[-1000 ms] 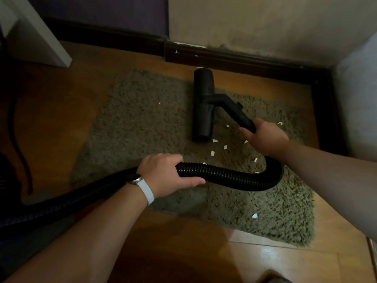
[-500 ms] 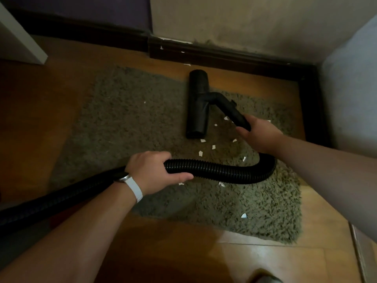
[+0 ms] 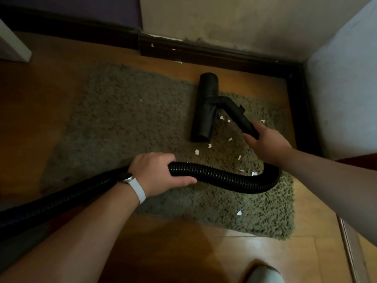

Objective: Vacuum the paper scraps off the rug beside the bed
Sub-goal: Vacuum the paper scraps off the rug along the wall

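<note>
Left hand (image 3: pixel 157 172) gripped the corrugated hose (image 3: pixel 224 178); right hand (image 3: pixel 265 144) gripped the wand (image 3: pixel 236 113). Floor nozzle (image 3: pixel 206 111) rested at the rug's (image 3: pixel 122 129) 1 o'clock. Paper scraps (image 3: pixel 197 152) lay scattered from 3 to 5 o'clock; pickup judged largely outstanding.

Head-worn view, steeply downward; rug (image 3: pixel 126 127) close below

Left grip (image 3: pixel 155 172) with fingers curled round, right grip (image 3: pixel 267 144) clenched farther ahead, both forearms extended forward
</note>
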{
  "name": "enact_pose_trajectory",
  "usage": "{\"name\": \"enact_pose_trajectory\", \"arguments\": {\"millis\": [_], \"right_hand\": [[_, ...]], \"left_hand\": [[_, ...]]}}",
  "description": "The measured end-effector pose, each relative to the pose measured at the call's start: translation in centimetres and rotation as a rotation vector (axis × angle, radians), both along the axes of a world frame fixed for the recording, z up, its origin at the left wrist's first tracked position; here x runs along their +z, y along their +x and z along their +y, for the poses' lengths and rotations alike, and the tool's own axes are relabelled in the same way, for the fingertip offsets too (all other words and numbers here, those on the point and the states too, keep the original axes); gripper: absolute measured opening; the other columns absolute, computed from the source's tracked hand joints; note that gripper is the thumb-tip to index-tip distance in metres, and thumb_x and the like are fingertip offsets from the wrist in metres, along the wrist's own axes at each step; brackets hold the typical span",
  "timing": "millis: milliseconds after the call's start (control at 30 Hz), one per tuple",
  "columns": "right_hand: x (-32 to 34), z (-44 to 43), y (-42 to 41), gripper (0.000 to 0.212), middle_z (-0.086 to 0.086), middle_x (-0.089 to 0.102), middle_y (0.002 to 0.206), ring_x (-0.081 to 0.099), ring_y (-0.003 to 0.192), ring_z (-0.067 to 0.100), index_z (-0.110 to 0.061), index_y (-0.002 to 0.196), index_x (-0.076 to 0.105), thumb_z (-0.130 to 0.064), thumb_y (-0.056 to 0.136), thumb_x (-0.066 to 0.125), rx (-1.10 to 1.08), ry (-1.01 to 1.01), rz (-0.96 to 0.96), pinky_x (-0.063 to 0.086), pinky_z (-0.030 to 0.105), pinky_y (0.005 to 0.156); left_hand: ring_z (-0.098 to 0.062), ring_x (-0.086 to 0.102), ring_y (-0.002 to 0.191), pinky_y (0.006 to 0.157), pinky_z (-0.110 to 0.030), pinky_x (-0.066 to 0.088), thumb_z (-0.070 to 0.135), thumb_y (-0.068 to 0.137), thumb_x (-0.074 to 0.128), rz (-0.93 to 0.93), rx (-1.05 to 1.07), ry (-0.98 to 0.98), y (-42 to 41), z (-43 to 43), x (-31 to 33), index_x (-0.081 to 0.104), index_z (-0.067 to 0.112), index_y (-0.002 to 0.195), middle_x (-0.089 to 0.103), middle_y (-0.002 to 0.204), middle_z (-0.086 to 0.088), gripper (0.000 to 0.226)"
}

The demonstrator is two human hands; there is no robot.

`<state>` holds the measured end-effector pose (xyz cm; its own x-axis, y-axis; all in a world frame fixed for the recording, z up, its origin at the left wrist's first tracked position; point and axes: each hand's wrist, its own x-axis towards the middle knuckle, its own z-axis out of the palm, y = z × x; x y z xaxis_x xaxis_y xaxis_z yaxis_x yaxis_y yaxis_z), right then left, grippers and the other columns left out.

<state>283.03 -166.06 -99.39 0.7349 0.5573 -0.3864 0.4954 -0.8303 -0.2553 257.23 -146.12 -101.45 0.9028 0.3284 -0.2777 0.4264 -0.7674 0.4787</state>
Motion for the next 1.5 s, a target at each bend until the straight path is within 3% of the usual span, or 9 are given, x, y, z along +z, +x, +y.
{"name": "enact_pose_trajectory", "arguments": {"millis": [167, 300, 633, 767, 833, 933, 1033, 1333, 1500], "right_hand": [[0.1, 1.1, -2.1, 0.037, -0.005, 0.061, 0.072, 0.059, 0.054, 0.013, -0.030, 0.133, 0.047, -0.042, 0.099, 0.054, 0.210, -0.017, -0.022, 0.039, 0.025, 0.046], [0.9, 1.5, -3.4, 0.029, -0.007, 0.061, 0.074, 0.060, 0.055, 0.009, -0.032, 0.125, 0.048, -0.044, 0.099, 0.053, 0.316, -0.099, 0.021, 0.044, 0.025, 0.048], [2.5, -4.7, -3.7, 0.033, -0.003, 0.062, 0.079, 0.064, 0.062, 0.017, -0.036, 0.129, 0.044, -0.046, 0.099, 0.051, 0.019, -0.181, 0.038, 0.049, 0.030, 0.053], [1.4, -7.2, -4.5, 0.032, -0.002, 0.061, 0.080, 0.061, 0.067, 0.016, -0.029, 0.126, 0.048, -0.046, 0.099, 0.051, -0.056, -0.135, 0.001, 0.051, 0.033, 0.062], [0.6, -7.5, -5.0, 0.029, -0.003, 0.059, 0.079, 0.059, 0.066, 0.014, -0.029, 0.123, 0.049, -0.044, 0.099, 0.052, -0.064, -0.097, -0.012, 0.047, 0.031, 0.058], [-0.3, -7.3, -5.9, 0.025, -0.005, 0.060, 0.077, 0.060, 0.064, 0.012, -0.033, 0.120, 0.049, -0.045, 0.099, 0.052, -0.047, -0.013, -0.011, 0.042, 0.029, 0.051], [-0.5, -6.3, -7.4, 0.032, -0.006, 0.061, 0.077, 0.061, 0.062, 0.013, -0.035, 0.129, 0.048, -0.045, 0.099, 0.052, 0.011, 0.038, 0.014, 0.047, 0.029, 0.052], [-0.9, -0.8, -8.1, 0.035, -0.007, 0.060, 0.080, 0.059, 0.065, 0.010, -0.035, 0.131, 0.045, -0.047, 0.099, 0.050, 0.315, -0.013, 0.030, 0.050, 0.030, 0.057], [-0.8, -0.1, -7.6, 0.033, -0.005, 0.061, 0.079, 0.061, 0.065, 0.013, -0.032, 0.129, 0.046, -0.047, 0.100, 0.049, 0.280, -0.062, 0.026, 0.054, 0.033, 0.058]], "left_hand": [[-0.006, 0.057, 0.067, 0.066, -0.028, 0.047, 0.099, 0.050, 0.029, 0.014, -0.020, 0.053, -1.3, -0.3, -0.2, 0.052, 0.028, 0.073, 0.056, 0.068, 0.013, 0.078], [-0.006, 0.055, 0.069, 0.063, -0.027, 0.039, 0.094, 0.062, 0.045, 0.057, -0.076, 0.050, -2.0, -0.6, 0.0, 0.049, 0.029, 0.072, 0.054, 0.070, 0.014, 0.066], [-0.009, 0.058, 0.072, 0.068, -0.028, 0.046, 0.093, 0.062, 0.046, 0.051, -0.107, 0.057, 0.1, -3.0, 1.1, 0.054, 0.029, 0.074, 0.058, 0.071, 0.014, 0.066], [-0.009, 0.058, 0.071, 0.069, -0.028, 0.048, 0.095, 0.060, 0.045, 0.039, -0.117, 0.057, -0.1, -4.0, 0.5, 0.053, 0.027, 0.074, 0.057, 0.070, 0.013, 0.070], [-0.008, 0.058, 0.071, 0.069, -0.028, 0.048, 0.094, 0.060, 0.047, 0.054, -0.130, 0.052, -0.6, -4.0, 0.3, 0.055, 0.027, 0.076, 0.057, 0.070, 0.013, 0.070], [-0.009, 0.058, 0.073, 0.070, -0.028, 0.048, 0.091, 0.063, 0.050, 0.053, -0.149, 0.063, -1.0, -3.7, 0.3, 0.057, 0.027, 0.078, 0.059, 0.073, 0.012, 0.066], [-0.010, 0.058, 0.073, 0.068, -0.028, 0.046, 0.092, 0.060, 0.050, 0.047, -0.159, 0.094, -1.3, -3.1, 1.0, 0.057, 0.027, 0.077, 0.059, 0.072, 0.012, 0.068], [-0.007, 0.057, 0.071, 0.066, -0.028, 0.045, 0.094, 0.062, 0.044, 0.131, -0.179, 0.132, -4.3, -3.1, 2.0, 0.056, 0.028, 0.078, 0.056, 0.070, 0.013, 0.069], [-0.009, 0.057, 0.072, 0.066, -0.029, 0.043, 0.095, 0.060, 0.044, 0.112, -0.164, 0.166, -3.4, -2.7, 2.7, 0.057, 0.028, 0.079, 0.056, 0.070, 0.013, 0.071]]}}
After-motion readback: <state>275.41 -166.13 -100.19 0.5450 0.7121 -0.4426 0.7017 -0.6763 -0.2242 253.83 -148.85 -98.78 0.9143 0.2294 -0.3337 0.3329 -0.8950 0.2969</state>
